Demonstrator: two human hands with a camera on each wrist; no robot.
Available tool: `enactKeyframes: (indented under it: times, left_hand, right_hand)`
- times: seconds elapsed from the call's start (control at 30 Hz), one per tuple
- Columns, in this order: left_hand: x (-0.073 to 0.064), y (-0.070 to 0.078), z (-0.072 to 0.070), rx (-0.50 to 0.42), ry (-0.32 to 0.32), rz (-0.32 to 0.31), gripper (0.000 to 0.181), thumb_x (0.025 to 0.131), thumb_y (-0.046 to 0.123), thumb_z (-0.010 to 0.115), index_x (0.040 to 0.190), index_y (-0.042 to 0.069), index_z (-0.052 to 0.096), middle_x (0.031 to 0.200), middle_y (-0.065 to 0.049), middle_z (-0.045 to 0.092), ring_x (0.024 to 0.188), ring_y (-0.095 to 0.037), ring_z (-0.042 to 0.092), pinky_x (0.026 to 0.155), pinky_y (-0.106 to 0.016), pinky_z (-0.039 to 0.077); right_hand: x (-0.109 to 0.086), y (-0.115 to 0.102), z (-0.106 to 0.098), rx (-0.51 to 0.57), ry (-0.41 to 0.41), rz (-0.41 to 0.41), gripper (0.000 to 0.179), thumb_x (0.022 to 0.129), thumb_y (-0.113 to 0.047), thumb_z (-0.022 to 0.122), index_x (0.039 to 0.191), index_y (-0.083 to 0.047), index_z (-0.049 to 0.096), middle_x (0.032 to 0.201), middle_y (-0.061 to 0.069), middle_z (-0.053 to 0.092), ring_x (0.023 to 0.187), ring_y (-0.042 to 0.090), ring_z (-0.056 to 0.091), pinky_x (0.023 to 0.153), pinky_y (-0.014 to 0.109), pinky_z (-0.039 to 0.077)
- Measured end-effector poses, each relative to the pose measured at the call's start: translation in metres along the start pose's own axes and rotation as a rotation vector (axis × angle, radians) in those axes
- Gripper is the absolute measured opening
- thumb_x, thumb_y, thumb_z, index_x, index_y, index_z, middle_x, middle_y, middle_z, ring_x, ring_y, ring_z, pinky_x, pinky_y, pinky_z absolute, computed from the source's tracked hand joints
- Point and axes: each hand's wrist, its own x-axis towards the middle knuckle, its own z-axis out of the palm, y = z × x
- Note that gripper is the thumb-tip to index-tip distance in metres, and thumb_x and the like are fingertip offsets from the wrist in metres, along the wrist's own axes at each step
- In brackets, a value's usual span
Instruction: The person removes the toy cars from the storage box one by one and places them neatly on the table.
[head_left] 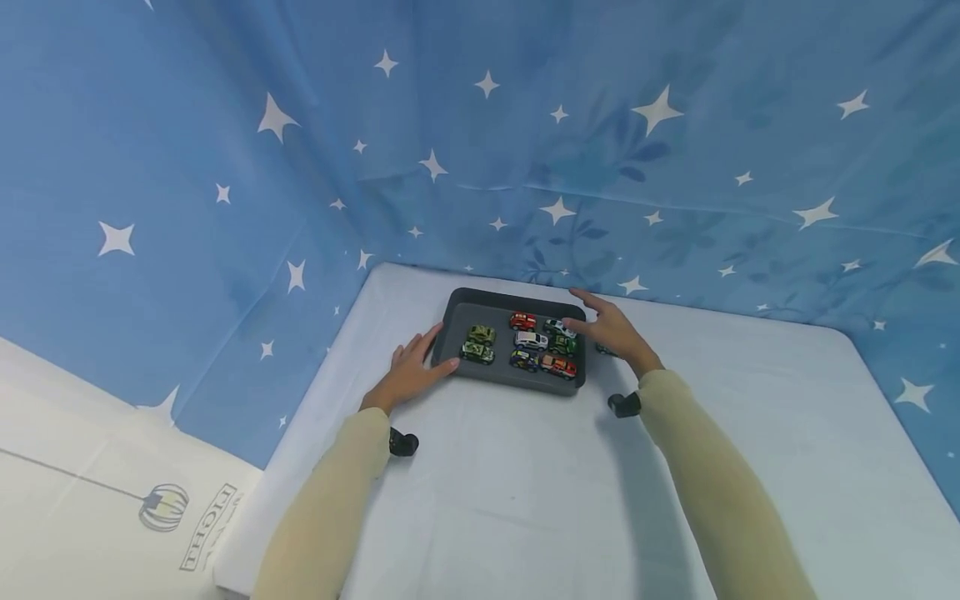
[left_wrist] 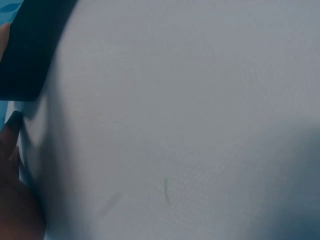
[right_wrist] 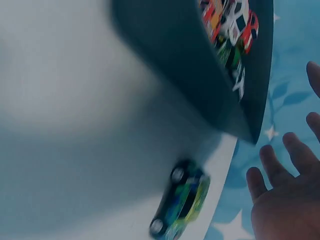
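Observation:
A dark grey tray [head_left: 498,377] holds several small toy cars, among them a white car [head_left: 531,340], a red car [head_left: 522,321] and a camouflage car [head_left: 477,352]. At its left end my left hand [head_left: 408,375] touches the wall with extended fingers, the thumb by the near corner. My right hand [head_left: 617,333] hovers around the right end with fingers spread, holding nothing visible. Outside the tray, a green-and-blue toy car [right_wrist: 182,202] lies on the table, partly hidden by that hand in the head view. The left wrist view shows only fingers and a tray corner [left_wrist: 25,55].
A white table [head_left: 510,500] lies beneath everything. Blue fabric with white stars [head_left: 480,167] hangs behind and to the sides, close to the table's far edge. A pale printed cloth [head_left: 97,492] is at the lower left.

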Motion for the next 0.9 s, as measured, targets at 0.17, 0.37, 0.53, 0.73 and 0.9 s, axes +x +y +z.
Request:
enactKeyframes:
  times: [0.17,0.37,0.53,0.73,0.9]
  left_hand:
    - [-0.001,0.0,0.0,-0.005,0.005,-0.001,0.096,0.1,0.066,0.063,0.175,0.026,0.017,0.177,-0.016,0.019,0.164,-0.036,0.006,0.129,-0.056,-0.007]
    - [0.003,-0.004,0.002,0.009,0.006,-0.006,0.093,0.102,0.063,0.062,0.175,0.027,0.016,0.177,-0.014,0.019,0.164,-0.034,0.006,0.129,-0.055,-0.008]
    - [0.004,-0.004,0.003,0.002,0.0,-0.011,0.095,0.101,0.066,0.063,0.175,0.029,0.016,0.177,-0.013,0.019,0.164,-0.033,0.006,0.13,-0.055,-0.007]
    - [0.003,-0.003,0.003,0.006,0.003,-0.009,0.097,0.1,0.069,0.062,0.175,0.028,0.017,0.177,-0.014,0.019,0.164,-0.034,0.006,0.13,-0.055,-0.005]
    - [0.002,-0.002,0.001,0.009,0.006,-0.025,0.096,0.1,0.068,0.062,0.175,0.029,0.017,0.177,-0.013,0.019,0.164,-0.034,0.006,0.13,-0.056,-0.005]
  right_hand:
    - [0.007,-0.017,0.012,0.038,-0.009,-0.064,0.078,0.104,-0.035,0.071,0.17,-0.013,0.034,0.174,0.02,0.026,0.159,0.047,0.021,0.123,0.072,0.023]
    - [0.018,-0.032,0.025,0.049,-0.038,-0.134,0.077,0.105,-0.033,0.071,0.17,-0.013,0.035,0.174,0.018,0.028,0.159,0.044,0.023,0.124,0.069,0.023]
    - [0.023,-0.042,0.035,0.088,-0.063,-0.162,0.076,0.105,-0.032,0.071,0.17,-0.013,0.035,0.174,0.016,0.029,0.159,0.042,0.024,0.122,0.069,0.027]
    - [0.03,-0.055,0.047,0.112,-0.093,-0.211,0.076,0.105,-0.032,0.072,0.169,-0.012,0.036,0.173,0.014,0.031,0.159,0.039,0.028,0.122,0.065,0.031]
    - [0.037,-0.066,0.053,0.117,-0.112,-0.219,0.073,0.105,-0.031,0.072,0.168,-0.013,0.039,0.171,0.012,0.036,0.156,0.037,0.034,0.121,0.063,0.034]
